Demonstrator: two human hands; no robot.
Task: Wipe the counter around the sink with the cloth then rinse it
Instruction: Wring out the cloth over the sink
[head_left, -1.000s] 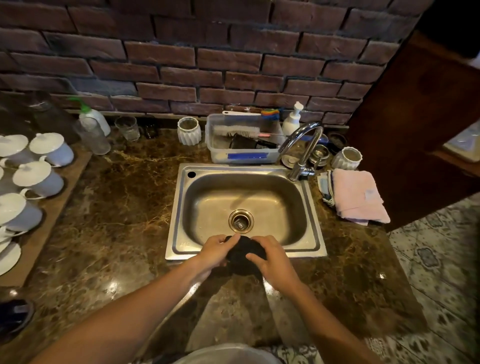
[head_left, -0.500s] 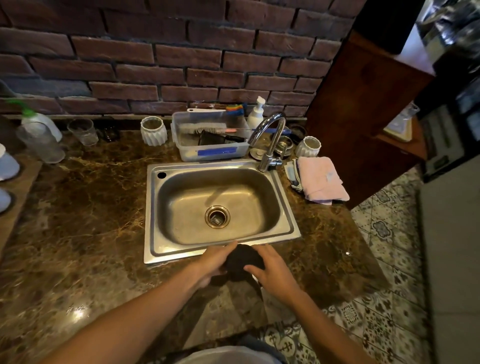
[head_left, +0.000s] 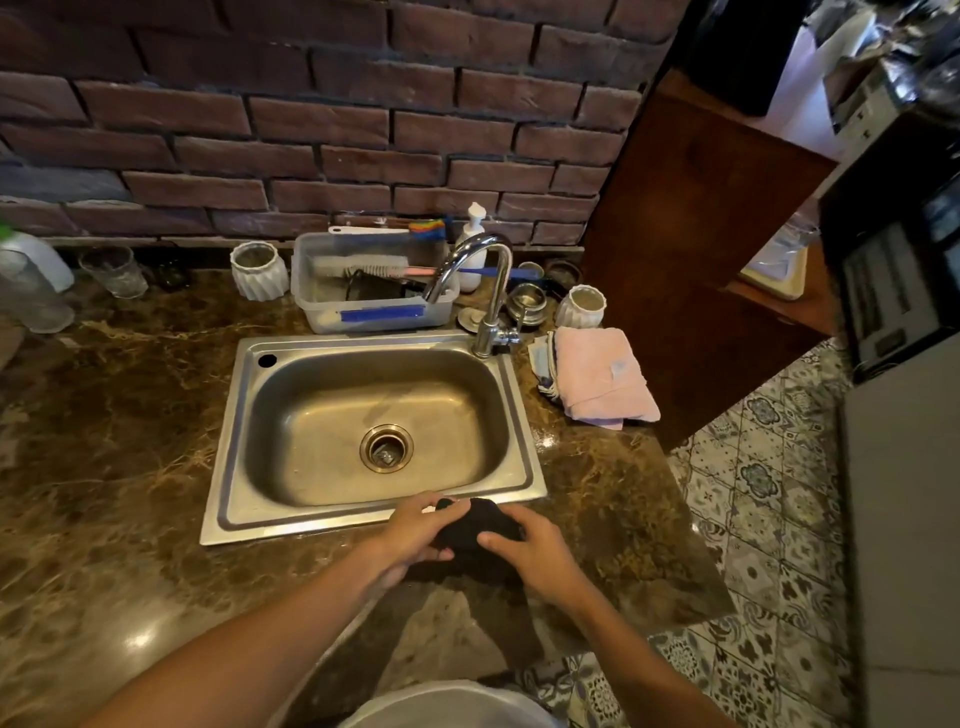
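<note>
Both forearms are bare, with no sleeves, watch or bracelets showing. The left hand (head_left: 415, 535) and right hand (head_left: 535, 545) carry no rings or gloves. A pale grey garment (head_left: 447, 706) covers the torso at the bottom edge.

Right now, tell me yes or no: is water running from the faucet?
No: the faucet shows no stream, and the sink basin beneath its spout holds no flowing water.

Home kitchen: steel sink (head_left: 228, 467), marble counter (head_left: 114, 426).

Head view, downward over sink (head_left: 519, 415)
</note>
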